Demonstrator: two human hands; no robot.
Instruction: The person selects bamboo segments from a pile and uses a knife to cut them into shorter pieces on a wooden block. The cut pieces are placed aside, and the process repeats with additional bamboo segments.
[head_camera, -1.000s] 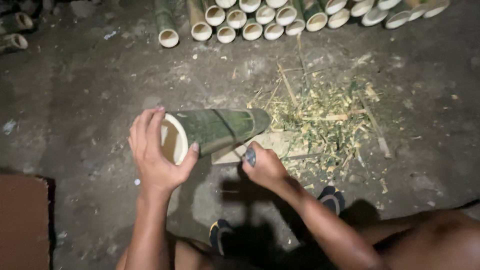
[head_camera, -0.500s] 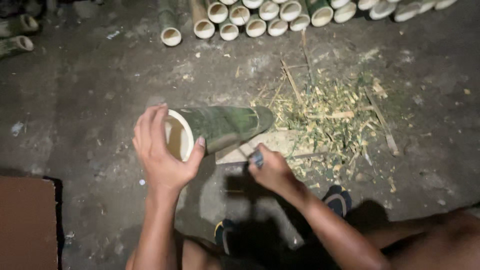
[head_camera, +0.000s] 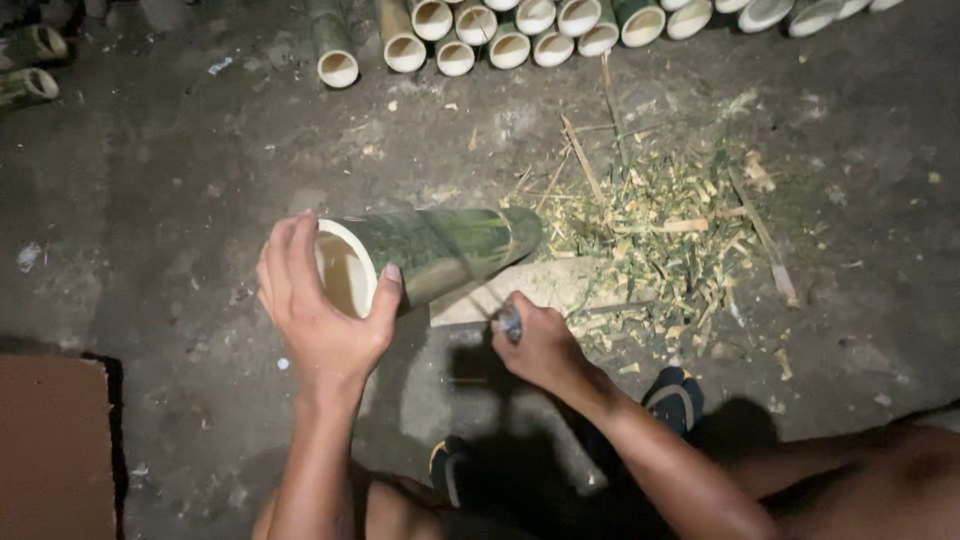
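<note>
The left hand (head_camera: 320, 310) wraps the open end of a green hollow bamboo section (head_camera: 430, 255), tilted on a pale block (head_camera: 520, 290) on the floor. The right hand (head_camera: 535, 345) clenches a blurred blade handle (head_camera: 510, 322); a glancing stroke could reach the gripping fingers.

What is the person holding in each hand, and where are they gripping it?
The left hand grips the green bamboo tube around its open cut end. The right hand is closed on a tool handle; its blade is too blurred to make out.
</note>
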